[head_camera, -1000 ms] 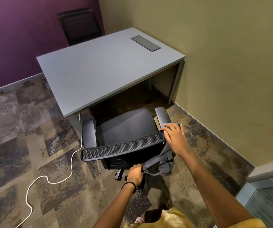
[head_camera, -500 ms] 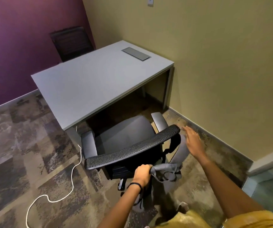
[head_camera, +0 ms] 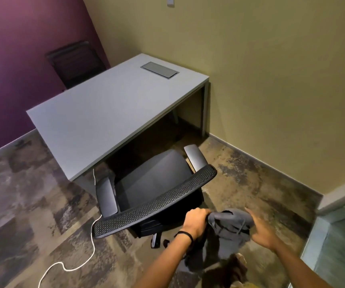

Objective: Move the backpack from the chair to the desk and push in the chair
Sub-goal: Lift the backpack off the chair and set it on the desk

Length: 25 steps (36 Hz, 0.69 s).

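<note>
Backpack, grey: left hand fingers clamped on top; right hand fingers apart, seemingly touching. Chair at 11 o'clock, worktop edge beyond.

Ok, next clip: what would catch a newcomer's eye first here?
Probably the two hands at the bottom: the left hand grips the grey backpack just behind the black mesh chair, and the right hand touches its other side. Beyond the chair stands the grey desk, in the corner by the olive wall.
</note>
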Available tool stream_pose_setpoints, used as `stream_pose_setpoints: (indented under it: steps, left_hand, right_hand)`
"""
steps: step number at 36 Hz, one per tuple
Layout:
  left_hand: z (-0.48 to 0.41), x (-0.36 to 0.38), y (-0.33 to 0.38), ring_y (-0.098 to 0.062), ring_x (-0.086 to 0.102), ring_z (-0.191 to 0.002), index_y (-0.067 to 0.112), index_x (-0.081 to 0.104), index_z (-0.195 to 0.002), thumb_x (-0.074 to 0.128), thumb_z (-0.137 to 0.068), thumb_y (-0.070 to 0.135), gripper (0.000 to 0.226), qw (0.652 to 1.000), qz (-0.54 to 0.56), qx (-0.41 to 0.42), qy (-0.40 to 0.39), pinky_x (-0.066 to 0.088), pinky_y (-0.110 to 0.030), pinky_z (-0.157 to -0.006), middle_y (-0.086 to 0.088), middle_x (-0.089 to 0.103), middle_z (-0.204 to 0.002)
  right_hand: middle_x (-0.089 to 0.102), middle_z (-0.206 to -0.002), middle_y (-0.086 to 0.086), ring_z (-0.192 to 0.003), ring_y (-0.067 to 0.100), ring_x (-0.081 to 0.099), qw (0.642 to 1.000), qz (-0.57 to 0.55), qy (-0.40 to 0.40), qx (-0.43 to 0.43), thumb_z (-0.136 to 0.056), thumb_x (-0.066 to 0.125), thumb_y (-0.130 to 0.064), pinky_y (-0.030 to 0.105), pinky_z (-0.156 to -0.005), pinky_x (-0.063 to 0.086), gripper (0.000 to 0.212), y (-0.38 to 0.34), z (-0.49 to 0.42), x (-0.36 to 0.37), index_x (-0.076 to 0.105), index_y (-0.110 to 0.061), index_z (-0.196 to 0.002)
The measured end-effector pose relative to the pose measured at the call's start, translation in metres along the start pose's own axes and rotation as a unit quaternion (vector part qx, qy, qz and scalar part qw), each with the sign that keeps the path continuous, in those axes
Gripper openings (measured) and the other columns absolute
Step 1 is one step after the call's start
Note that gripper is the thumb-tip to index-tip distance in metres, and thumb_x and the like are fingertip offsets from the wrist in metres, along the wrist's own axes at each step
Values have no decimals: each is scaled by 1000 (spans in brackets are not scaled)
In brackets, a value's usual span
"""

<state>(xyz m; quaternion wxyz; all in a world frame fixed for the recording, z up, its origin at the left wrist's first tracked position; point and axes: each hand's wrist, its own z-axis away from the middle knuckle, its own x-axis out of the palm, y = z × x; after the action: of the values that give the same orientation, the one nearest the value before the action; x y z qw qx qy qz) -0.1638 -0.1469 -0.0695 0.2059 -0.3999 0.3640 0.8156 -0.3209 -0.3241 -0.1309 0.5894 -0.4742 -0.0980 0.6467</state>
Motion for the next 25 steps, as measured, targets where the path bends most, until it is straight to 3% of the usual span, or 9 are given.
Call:
stream_pose_setpoints:
  steps: [3,6,8,11,14,16,19,22,25]
  left_hand:
    - [-11,-5,16,-41,57,-107,16,58,-120,46,-90,16,32,1000,-14,18,-6,46,-47,-89,-20,65,-116]
    - [-23,-8,29,-41,58,-106,16,58,-118,46,-90,14,31,999,-14,32,-6,48,-48,-90,-19,65,-114]
    - [-33,-12,41,-41,58,-105,16,58,-118,46,-89,13,31,999,-19,39,-6,48,-49,-89,-20,65,-114]
    - [-48,-21,61,-42,58,-104,16,57,-117,47,-87,11,32,998,-32,52,3,47,-48,-86,-20,66,-112]
    - [-65,-30,79,-42,60,-99,19,56,-112,47,-85,14,29,997,-39,72,18,47,-46,-78,-18,68,-106]
    - [-78,-35,91,-41,61,-95,23,54,-115,47,-85,15,31,995,-45,83,29,48,-46,-74,-17,69,-103]
    - [-94,-45,110,-40,63,-90,24,53,-114,45,-87,17,29,993,-48,102,45,48,-45,-70,-16,70,-98]
    - [-111,-54,128,-40,63,-89,24,53,-117,45,-87,17,32,990,-52,115,62,48,-44,-70,-16,70,-99]
    - [-126,-63,144,-40,63,-90,22,53,-114,43,-87,16,29,989,-46,120,66,48,-45,-70,-16,70,-99]
  right_hand:
    - [23,-150,19,-137,34,27,999,-43,20,2,-84,52,14,25,-96,36,70,7,-3,-12,18,-5,-142]
    - [24,-152,16,-137,32,30,999,-18,36,-23,-79,65,5,40,-107,35,80,18,-11,-30,22,-39,-131]
    - [30,-149,14,-135,30,34,998,-3,38,-50,-75,70,-2,39,-106,36,93,26,-17,-47,21,-64,-124]
    - [31,-147,14,-134,27,34,997,-25,53,-50,-73,71,-7,27,-101,34,85,17,-18,-73,25,-43,-134]
    - [30,-142,4,-127,8,34,995,-30,73,-62,-60,72,-29,12,-97,33,88,22,-30,-95,23,-64,-125]
    - [40,-137,5,-121,6,39,992,-40,99,-69,-58,73,-28,17,-97,35,79,32,-43,-108,34,-44,-125]
    - [50,-134,18,-125,25,47,988,-28,148,-44,-68,72,-1,24,-98,39,64,41,-65,-127,48,-9,-127]
    - [50,-134,20,-127,34,45,984,-15,173,-44,-72,62,6,11,-97,34,60,43,-82,-151,46,-4,-129]
    - [51,-133,21,-126,36,46,980,-20,189,-53,-77,53,16,33,-102,35,54,32,-90,-175,49,-4,-127]
